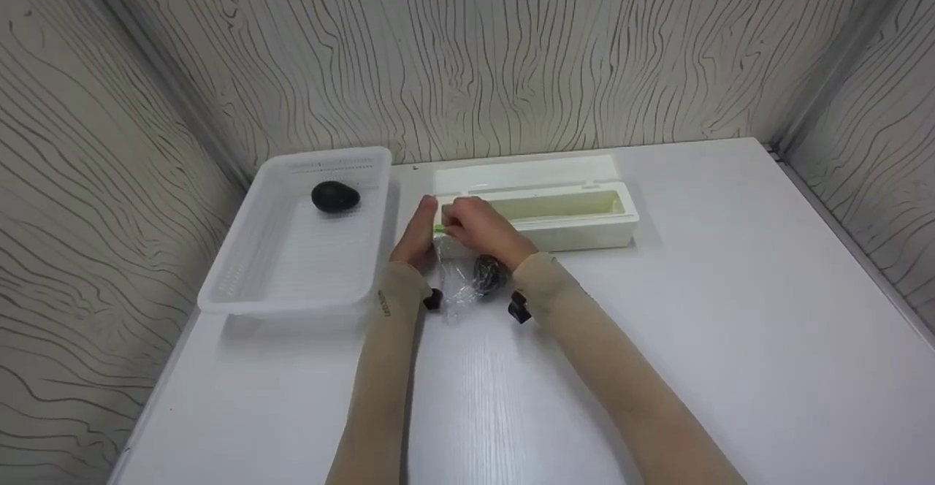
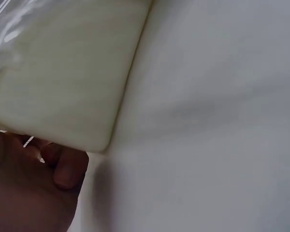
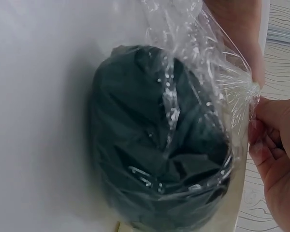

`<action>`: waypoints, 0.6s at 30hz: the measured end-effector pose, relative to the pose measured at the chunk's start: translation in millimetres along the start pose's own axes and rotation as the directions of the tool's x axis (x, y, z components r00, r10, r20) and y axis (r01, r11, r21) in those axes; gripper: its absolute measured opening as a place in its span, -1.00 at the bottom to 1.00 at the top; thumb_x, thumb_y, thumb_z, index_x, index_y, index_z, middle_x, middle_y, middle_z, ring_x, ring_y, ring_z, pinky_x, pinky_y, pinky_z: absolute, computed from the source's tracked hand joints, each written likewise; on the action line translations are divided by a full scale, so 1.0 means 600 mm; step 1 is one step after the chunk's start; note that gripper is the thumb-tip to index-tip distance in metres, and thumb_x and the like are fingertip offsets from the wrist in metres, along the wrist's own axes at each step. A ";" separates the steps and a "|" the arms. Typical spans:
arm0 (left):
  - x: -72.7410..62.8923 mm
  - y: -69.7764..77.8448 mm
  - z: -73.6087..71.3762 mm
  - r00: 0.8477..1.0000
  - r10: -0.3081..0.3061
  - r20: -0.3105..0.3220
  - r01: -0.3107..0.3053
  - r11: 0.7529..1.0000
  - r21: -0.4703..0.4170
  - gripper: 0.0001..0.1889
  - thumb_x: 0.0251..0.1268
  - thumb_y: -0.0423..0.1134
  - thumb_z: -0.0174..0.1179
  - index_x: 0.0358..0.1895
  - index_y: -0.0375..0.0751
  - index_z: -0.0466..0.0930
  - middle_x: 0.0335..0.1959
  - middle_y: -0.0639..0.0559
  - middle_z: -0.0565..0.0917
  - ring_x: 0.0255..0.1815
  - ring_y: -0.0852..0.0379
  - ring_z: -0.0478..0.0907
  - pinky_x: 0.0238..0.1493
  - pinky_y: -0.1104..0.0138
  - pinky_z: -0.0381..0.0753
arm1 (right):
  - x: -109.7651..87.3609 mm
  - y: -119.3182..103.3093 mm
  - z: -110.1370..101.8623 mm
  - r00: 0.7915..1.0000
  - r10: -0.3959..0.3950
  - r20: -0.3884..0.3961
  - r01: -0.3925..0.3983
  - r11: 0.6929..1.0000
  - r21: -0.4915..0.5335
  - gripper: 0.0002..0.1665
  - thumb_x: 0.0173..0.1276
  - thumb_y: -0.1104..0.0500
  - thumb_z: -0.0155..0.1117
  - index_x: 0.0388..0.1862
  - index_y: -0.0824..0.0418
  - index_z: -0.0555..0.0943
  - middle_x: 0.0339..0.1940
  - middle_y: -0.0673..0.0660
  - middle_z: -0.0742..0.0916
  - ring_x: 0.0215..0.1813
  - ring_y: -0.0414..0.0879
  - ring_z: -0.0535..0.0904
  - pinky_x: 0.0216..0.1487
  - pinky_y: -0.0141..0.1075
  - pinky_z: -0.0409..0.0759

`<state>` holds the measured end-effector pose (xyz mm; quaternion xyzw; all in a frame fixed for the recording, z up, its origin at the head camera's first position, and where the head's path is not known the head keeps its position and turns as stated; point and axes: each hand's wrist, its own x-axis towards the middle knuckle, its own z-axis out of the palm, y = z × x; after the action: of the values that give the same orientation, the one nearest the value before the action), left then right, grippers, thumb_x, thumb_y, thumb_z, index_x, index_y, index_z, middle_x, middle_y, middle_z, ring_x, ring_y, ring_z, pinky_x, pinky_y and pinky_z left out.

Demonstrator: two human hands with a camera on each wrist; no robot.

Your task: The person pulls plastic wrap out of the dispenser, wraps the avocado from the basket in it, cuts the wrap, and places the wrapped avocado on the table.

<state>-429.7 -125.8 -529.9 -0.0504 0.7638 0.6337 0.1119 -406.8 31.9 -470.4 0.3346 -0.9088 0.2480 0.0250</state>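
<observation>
In the head view, a cream plastic-wrap dispenser box (image 1: 592, 235) lies across the table with its lid tipped back. My left hand (image 1: 418, 237) is at its left end; in the left wrist view, curled fingers (image 2: 70, 169) grip around the box's corner. My right hand (image 1: 482, 228) bends over the front edge close to the left one, beside a small green piece (image 1: 439, 228). The right wrist view shows it pinching a gathered bunch of clear plastic wrap (image 3: 241, 92). That wrap covers a dark avocado (image 3: 154, 140), resting on the table before the box.
A white plastic basket (image 1: 226, 280) stands to the left, holding an unwrapped dark avocado (image 1: 334, 196) near its back. Patterned wall panels (image 1: 511, 54) rise behind the white table (image 1: 745, 310). Dark wrist devices (image 1: 519, 308) sit on the sleeves.
</observation>
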 end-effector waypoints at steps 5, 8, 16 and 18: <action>0.001 0.005 0.000 1.000 -0.014 0.001 0.014 0.998 0.055 -0.31 0.40 0.44 -0.41 0.47 0.26 0.17 0.48 0.18 0.24 0.50 0.15 0.11 0.59 0.05 -0.09 | -0.014 0.008 -0.018 0.999 -0.022 0.032 0.022 1.000 0.003 -0.89 0.33 0.27 0.26 -0.29 0.23 0.73 -0.35 0.11 0.76 -0.28 -0.06 0.57 -0.12 -0.16 0.61; 0.002 0.008 0.000 1.000 -0.012 -0.002 0.012 0.996 0.090 -0.30 0.40 0.43 -0.42 0.50 0.26 0.11 0.53 0.16 0.17 0.57 0.11 0.03 0.60 0.03 -0.16 | -0.029 0.010 -0.031 0.998 0.020 0.059 -0.021 1.000 0.010 -0.80 0.36 0.23 0.23 -0.11 0.23 0.72 -0.25 0.11 0.77 -0.22 -0.06 0.61 -0.09 -0.17 0.63; 0.000 0.004 -0.006 0.996 0.094 0.005 -0.093 0.973 0.213 -0.36 0.49 0.32 -0.42 0.45 0.11 0.17 0.45 0.02 0.31 0.50 0.04 0.18 0.58 0.07 0.00 | -0.081 -0.007 -0.028 0.989 0.141 -0.052 -0.144 0.988 -0.053 -0.73 0.39 -0.01 0.25 -0.28 0.18 0.64 -0.37 0.07 0.72 -0.30 -0.05 0.60 -0.19 -0.15 0.60; -0.003 0.004 -0.007 0.989 0.146 -0.010 -0.139 0.960 0.244 -0.45 0.53 0.26 -0.40 0.30 0.04 0.29 0.28 -0.01 0.45 0.34 0.02 0.34 0.52 0.07 0.17 | -0.088 -0.014 -0.018 0.986 0.147 -0.073 -0.154 0.982 -0.106 -0.68 0.39 -0.05 0.24 -0.30 0.19 0.66 -0.38 0.08 0.74 -0.30 -0.04 0.62 -0.18 -0.11 0.62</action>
<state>-429.2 -129.5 -526.4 0.0098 0.8387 0.5412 0.0607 -361.6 62.8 -468.6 0.2548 -0.9426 0.2089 0.0543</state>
